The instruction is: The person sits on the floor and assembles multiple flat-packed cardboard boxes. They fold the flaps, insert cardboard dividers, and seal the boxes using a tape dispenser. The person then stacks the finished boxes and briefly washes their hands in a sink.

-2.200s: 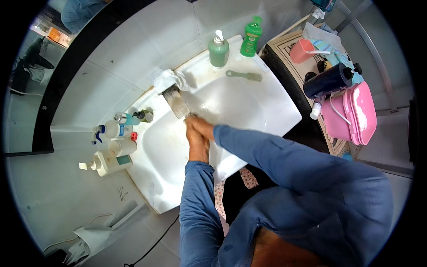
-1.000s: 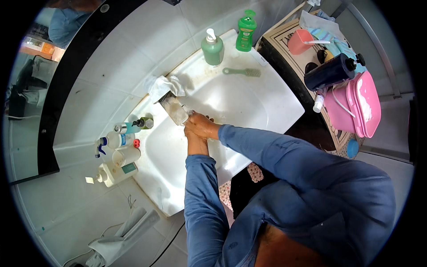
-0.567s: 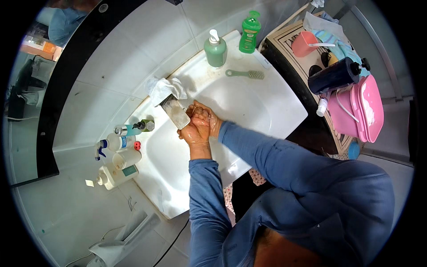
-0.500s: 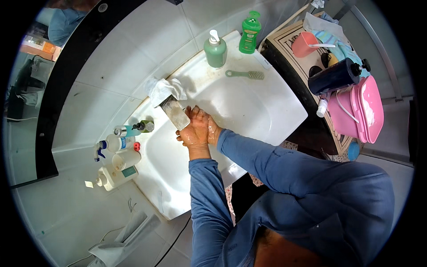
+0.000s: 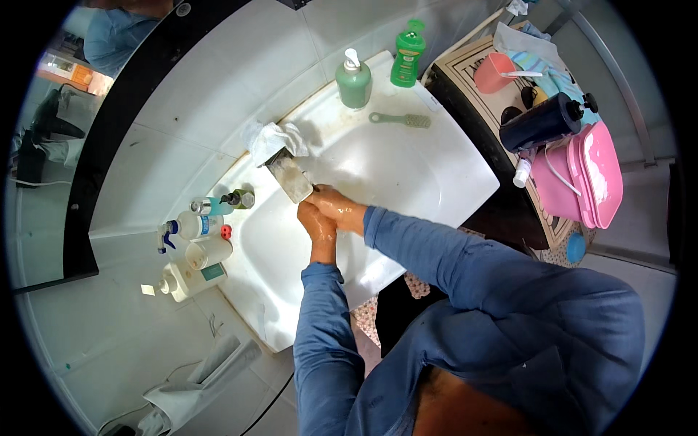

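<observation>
Both of my hands are wet and pressed together over the white sink (image 5: 429, 171), just under the end of a flat, wide faucet spout (image 5: 292, 182). My right hand (image 5: 339, 208) lies across the front of my left hand (image 5: 318, 224), and its fingers curl around it. My left hand's fingers are mostly hidden beneath the right. A crumpled white cloth or paper (image 5: 275, 142) sits over the faucet's base.
A green pump bottle (image 5: 354, 83), a green bottle (image 5: 408, 58) and a pale green brush (image 5: 400, 120) rest on the far ledge. Several bottles, including a spray bottle (image 5: 198, 225), line the left edge. A pink bucket (image 5: 563, 178) and dark blue canister (image 5: 542, 125) stand at right.
My left hand, which had its palm up with fingers spread, has turned and dropped slightly. My right hand has come from behind it to lie over its fingers.
</observation>
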